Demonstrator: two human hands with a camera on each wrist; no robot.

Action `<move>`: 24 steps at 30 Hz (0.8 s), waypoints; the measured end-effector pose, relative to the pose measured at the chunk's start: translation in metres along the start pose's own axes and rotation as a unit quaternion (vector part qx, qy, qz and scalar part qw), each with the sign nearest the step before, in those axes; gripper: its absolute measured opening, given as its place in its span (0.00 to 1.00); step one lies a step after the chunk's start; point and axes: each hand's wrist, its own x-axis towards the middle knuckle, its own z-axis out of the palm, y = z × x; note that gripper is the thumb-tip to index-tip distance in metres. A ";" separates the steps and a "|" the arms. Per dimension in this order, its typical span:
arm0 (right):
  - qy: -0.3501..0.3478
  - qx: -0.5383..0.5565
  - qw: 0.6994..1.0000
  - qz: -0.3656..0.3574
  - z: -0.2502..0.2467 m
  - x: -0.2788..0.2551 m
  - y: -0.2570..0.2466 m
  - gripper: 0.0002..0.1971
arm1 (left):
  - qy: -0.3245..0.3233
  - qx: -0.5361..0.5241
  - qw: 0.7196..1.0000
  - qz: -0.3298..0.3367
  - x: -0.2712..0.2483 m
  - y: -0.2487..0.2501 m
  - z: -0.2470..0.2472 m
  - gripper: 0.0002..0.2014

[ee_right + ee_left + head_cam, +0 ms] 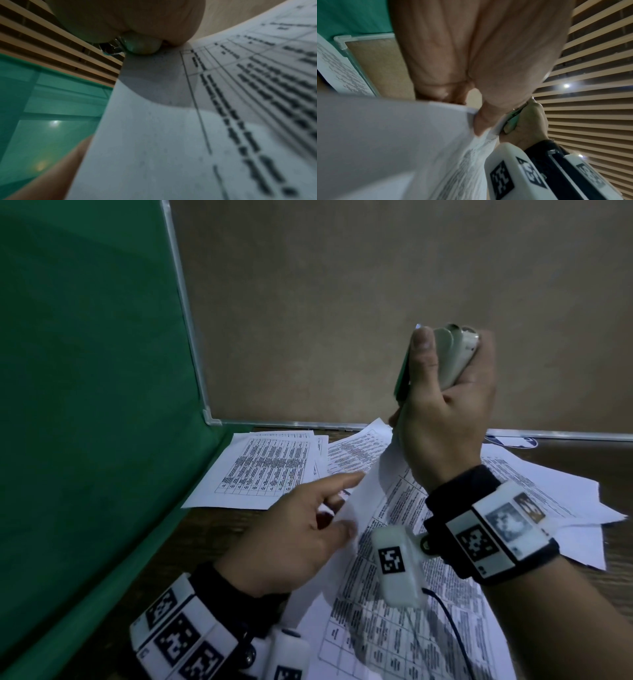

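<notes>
My right hand [443, 405] is raised above the table and grips a pale stapler [457, 354], thumb along its near side. The stapler's end [142, 46] sits on the top corner of printed sheets [171, 121]. Those sheets [373, 491] rise from the table up to the stapler. My left hand [342, 505] is lower and to the left, holding the sheets' left edge between thumb and fingers. In the left wrist view its thumb [481, 121] lies across the paper [385, 135], with the stapler [511, 121] just beyond.
More printed sheets lie on the wooden table [205, 535], at the back left [267, 470] and at the right [555, 494]. A green partition [85, 388] stands close on the left and a brown board [342, 302] at the back. A blue-and-white object [510, 441] lies by the back board.
</notes>
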 end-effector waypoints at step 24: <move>-0.045 0.003 0.797 0.602 -0.150 -0.006 0.088 0.14 | 0.043 0.308 0.895 -0.321 0.056 -0.084 -0.145 0.10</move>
